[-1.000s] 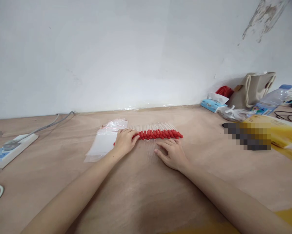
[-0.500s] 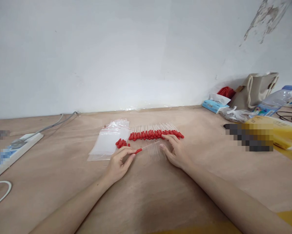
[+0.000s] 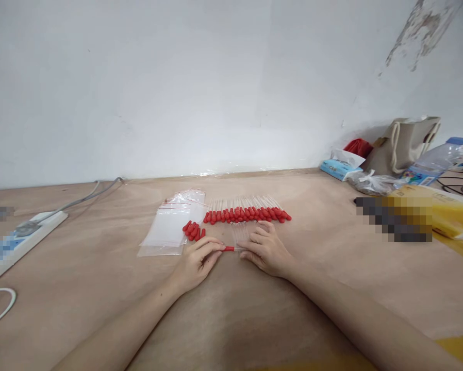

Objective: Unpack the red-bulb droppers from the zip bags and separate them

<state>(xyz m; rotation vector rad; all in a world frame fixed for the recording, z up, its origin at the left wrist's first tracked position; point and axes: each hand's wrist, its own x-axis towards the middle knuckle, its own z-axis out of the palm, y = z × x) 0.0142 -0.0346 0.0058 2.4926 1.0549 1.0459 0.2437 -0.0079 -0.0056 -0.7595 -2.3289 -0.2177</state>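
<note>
The left grip (image 3: pixel 196 263) pinches a small red rubber bulb (image 3: pixel 228 249), the right grip (image 3: pixel 268 252) a thin clear tube (image 3: pixel 236 249) meeting it end to end

- In the near middle, we have open tabletop (image 3: pixel 231 319).
- Ahead, a row of red-bulbed droppers (image 3: pixel 243 213) blocks us.
- Leftward, zip bags (image 3: pixel 165 224) and a power strip (image 3: pixel 42 232) obstruct.
- Rightward, we could pass between that row and the yellow package (image 3: pixel 450 214).

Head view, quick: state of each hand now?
Left hand: closed, holding a red bulb.
Right hand: fingers at the bulb's clear tube; whether gripping it cannot be told.
</note>
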